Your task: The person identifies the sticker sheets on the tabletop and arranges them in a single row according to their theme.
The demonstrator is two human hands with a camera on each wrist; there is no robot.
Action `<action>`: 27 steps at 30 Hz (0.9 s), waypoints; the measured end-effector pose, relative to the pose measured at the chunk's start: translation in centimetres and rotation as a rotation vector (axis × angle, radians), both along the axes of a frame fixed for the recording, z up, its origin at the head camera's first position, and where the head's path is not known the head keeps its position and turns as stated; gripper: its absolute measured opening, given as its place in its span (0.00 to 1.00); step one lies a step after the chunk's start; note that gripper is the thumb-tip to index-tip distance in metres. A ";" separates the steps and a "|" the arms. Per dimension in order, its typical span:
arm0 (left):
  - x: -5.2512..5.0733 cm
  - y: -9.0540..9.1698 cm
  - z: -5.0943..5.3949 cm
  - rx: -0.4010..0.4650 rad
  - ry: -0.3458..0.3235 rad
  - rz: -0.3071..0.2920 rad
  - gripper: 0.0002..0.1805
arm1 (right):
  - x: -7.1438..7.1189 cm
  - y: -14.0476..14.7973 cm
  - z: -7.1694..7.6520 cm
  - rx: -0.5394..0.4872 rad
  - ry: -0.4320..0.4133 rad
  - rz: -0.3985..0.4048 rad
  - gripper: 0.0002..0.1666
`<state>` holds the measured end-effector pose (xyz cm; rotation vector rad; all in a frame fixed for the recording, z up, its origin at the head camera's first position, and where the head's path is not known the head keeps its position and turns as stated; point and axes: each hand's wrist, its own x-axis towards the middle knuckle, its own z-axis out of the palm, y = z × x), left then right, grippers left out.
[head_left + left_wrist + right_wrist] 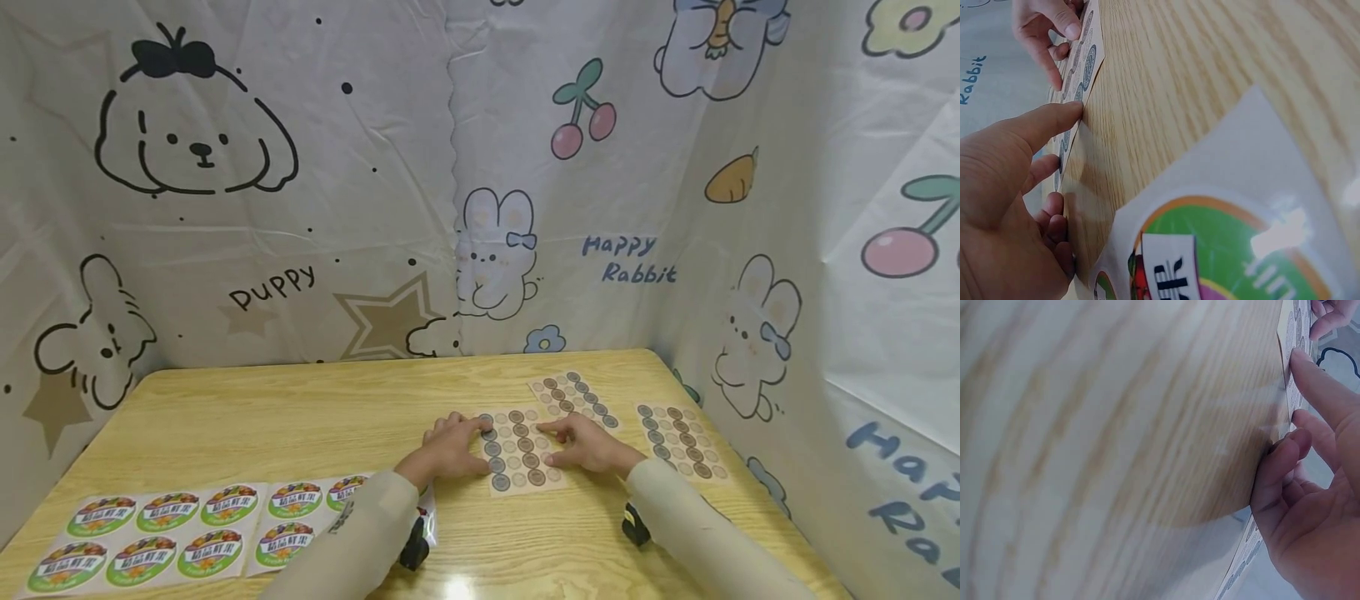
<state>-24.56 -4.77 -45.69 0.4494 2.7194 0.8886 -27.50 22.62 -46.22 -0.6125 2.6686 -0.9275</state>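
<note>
A sheet of round stickers (512, 447) in grey, brown and beige columns lies flat on the table. My left hand (447, 450) rests at its left side, with thumb and index fingertip touching the grey column. Opposite it, my right hand (588, 446) touches the sheet's right side with extended index finger and thumb, the other fingers curled under. Both hands also show in the left wrist view, where the left thumb presses on the sheet (1089, 67) near its edge. The right wrist view shows the right thumb and index finger on the sheet.
A similar sticker sheet (577, 398) lies behind the right hand, and another sheet (681, 442) is to its right. Larger fruit-label sheets (251, 533) cover the table's front left, partly under the left sleeve. Printed cloth (390, 167) hangs around the wooden table (300, 417).
</note>
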 end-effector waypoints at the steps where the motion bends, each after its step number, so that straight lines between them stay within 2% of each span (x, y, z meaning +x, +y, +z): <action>1: 0.0 0.0 0.0 0.000 -0.002 0.001 0.37 | 0.0 0.0 0.0 0.000 -0.001 -0.001 0.35; 13: 0.1 0.2 0.0 -0.012 -0.003 0.016 0.35 | 0.1 -0.3 0.0 0.002 0.041 0.034 0.33; 27: 0.1 0.4 -0.1 -0.039 0.014 0.026 0.34 | 0.2 -0.5 0.7 0.004 0.038 0.060 0.31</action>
